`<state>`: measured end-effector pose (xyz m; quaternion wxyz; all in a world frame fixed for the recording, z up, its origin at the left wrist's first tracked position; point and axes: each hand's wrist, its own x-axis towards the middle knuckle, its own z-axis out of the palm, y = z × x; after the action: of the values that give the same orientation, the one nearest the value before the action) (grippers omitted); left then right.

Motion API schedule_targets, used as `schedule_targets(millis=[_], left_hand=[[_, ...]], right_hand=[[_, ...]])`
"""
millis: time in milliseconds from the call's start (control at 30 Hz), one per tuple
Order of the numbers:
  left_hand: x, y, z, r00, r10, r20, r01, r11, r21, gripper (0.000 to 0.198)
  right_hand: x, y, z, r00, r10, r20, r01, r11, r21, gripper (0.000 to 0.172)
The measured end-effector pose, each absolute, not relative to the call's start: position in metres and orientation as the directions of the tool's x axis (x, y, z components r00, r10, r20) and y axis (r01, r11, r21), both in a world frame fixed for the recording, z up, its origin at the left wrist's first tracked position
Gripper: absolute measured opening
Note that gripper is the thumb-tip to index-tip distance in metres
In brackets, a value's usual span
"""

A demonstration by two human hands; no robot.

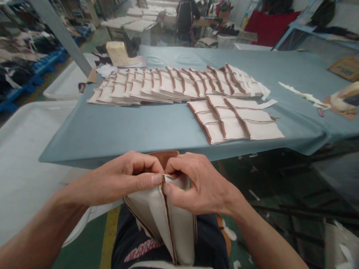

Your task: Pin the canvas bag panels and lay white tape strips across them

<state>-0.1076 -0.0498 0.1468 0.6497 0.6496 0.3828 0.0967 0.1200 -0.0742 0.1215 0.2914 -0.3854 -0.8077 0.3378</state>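
Head cam: left hand (126,179) and right hand (199,183) pinch a soft-looking, brown-edged cream piece (182,231) by its top, just off the near edge of the smooth blue table (126,130).

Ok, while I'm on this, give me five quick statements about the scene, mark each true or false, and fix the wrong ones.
1. The left hand and right hand grip the same cream workpiece. True.
2. A long row of overlapping cream pieces lies on the blue-covered table. True.
3. The workpiece lies flat on the table. False: it is held up in front of the table's near edge.
4. The long row is the pile nearest the person. False: a smaller set of cream pieces lies nearer.
5. A brown box shows by the picture's right edge. True.
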Motion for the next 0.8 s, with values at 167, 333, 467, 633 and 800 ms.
schedule_targets(millis=[167,333,467,633,800], left_hand=[[-0.110,-0.053,0.148,0.646,0.683,-0.341,0.528,-0.077,0.846,0.024],[-0.099,-0.061,0.145,0.596,0.764,-0.247,0.598,-0.216,0.772,0.015],[-0.090,-0.065,0.141,0.556,0.813,-0.172,0.608,-0.256,0.751,0.012],[-0.094,-0.062,0.141,0.586,0.779,-0.225,0.593,-0.223,0.774,0.018],[-0.101,-0.054,0.143,0.624,0.724,-0.293,0.589,-0.190,0.786,0.033]], right_hand=[[0.122,-0.074,0.116,-0.531,0.816,0.230,0.411,0.485,-0.772,0.019],[0.124,-0.074,0.116,-0.525,0.824,0.214,0.402,0.462,-0.791,0.017],[0.124,-0.069,0.111,-0.530,0.830,0.176,0.366,0.411,-0.835,0.017],[0.125,-0.065,0.101,-0.529,0.837,0.138,0.363,0.370,-0.855,0.023],[0.129,-0.068,0.100,-0.525,0.805,0.275,0.332,0.491,-0.806,0.016]])
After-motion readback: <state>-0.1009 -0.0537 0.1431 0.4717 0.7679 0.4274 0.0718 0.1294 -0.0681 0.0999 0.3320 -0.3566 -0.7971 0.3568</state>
